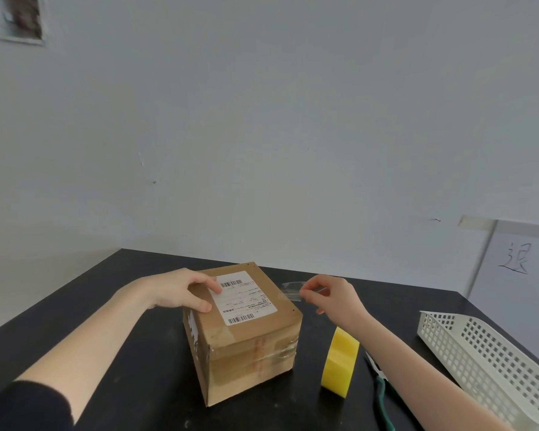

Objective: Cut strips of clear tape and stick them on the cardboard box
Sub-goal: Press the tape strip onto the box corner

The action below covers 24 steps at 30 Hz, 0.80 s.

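- A dark sleeve [22, 405] covers the left upper arm at the lower left edge; both forearms are bare.
- A green-handled tool [381, 390] lies on the black table [122, 337] under the right forearm (scissors or pliers, I cannot tell which, as the arm hides part of it).
- A yellow roll of tape [339, 362] stands on its edge just left of the tool, near the right front of the box but not touching it.
- A white basket [492, 362] with a grid of holes sits at the right side of the table, well apart from the box.
- The cardboard box [246, 346] sits in the middle of the table. It has a white label [243, 298] with barcodes on top and shiny tape across its right front side.
- The left hand [181, 289] rests on the far left part of the box top, fingers gently bent and gripping nothing, with fingertips and thumb at the edge of the label.
- The right hand [333, 295] hangs just right of the box top, thumb and forefinger pinching a strip of clear tape [293, 290]. The strip reaches left towards the box's top right edge; whether it touches I cannot tell.
- Behind the table is a pale wall, with a whiteboard [517, 275] at the right and a picture [19, 17] high on the left.
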{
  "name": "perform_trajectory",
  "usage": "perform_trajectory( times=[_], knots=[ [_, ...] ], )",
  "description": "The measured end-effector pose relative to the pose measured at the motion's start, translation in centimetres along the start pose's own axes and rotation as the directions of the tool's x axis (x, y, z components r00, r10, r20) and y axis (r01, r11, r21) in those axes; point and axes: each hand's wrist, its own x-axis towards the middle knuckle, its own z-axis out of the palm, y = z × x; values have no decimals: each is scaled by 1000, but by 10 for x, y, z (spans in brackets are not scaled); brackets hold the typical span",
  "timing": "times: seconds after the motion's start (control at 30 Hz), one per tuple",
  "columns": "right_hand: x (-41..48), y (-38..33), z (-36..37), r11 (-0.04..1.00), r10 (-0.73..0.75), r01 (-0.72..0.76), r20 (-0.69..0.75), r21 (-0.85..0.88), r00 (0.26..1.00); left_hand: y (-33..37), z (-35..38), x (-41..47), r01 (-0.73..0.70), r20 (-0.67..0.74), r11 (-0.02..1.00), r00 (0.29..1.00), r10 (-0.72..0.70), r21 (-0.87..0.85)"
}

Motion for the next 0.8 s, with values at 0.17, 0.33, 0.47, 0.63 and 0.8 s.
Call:
perform_trajectory(
  times=[0.17, 0.33, 0.47, 0.63, 0.8],
  knots=[
    [-3, 0, 2, 998, -6, 3, 38, 70, 999, 8, 1, -3, -17, -21, 992, 1000, 14, -125],
    [-4, -1, 2, 997, -8, 4, 49, 78, 999, 32, 18, -2, -45, -148, 983, 986, 72, 177],
    [-3, 2, 1, 996, 14, -13, -6, 85, 1000, 61, 47, -4, -151, -205, 941, 954, 219, 303],
    [-5, 5, -1, 996, 25, -17, -91, 90, 996, 77, 91, -6, -207, -167, 876, 938, 304, 436],
    [-7, 6, -4, 996, 31, -23, -94, 86, 995, 74, 100, -10, -182, -161, 831, 938, 308, 525]
  ],
)
